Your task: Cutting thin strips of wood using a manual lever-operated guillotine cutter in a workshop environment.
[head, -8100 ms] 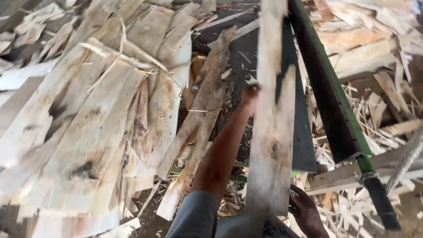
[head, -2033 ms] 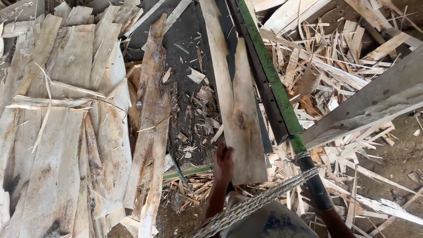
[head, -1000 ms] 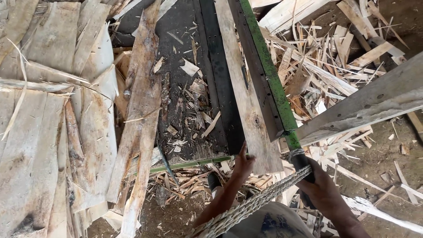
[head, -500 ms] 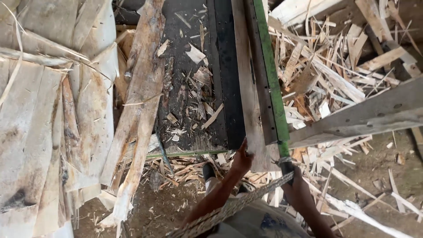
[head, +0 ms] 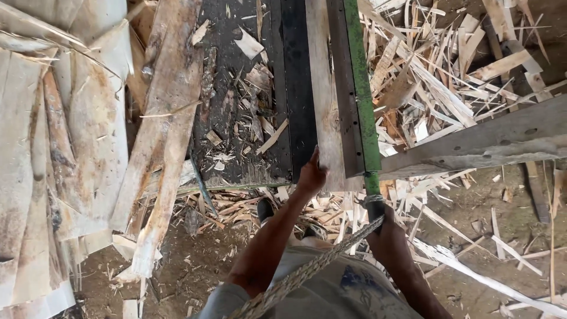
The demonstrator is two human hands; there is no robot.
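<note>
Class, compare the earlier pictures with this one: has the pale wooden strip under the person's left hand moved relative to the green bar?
Yes. The pale strip, once angled away from the green bar, now lies parallel alongside it, with the left hand at its near end.
</note>
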